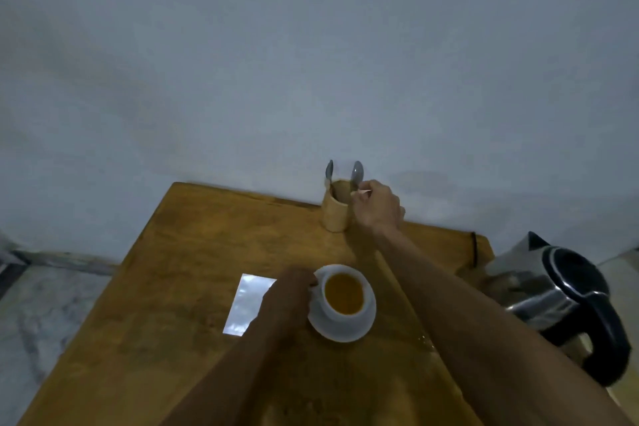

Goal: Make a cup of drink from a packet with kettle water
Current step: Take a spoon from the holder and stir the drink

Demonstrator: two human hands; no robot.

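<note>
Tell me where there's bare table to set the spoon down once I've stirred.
Bare wood lies left of the silver packet, between the wooden spoon holder and the cup, and along the near table edge. It's crowded around the saucer, where the left hand rests, and on the right by the kettle.

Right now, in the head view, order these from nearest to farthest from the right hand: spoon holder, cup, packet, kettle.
From the right hand:
1. Spoon holder, right beside it on its left, at the table's far edge.
2. Cup, nearer the person, on its saucer.
3. Packet, left of the cup, and kettle, off to the right: too close to call.
</note>
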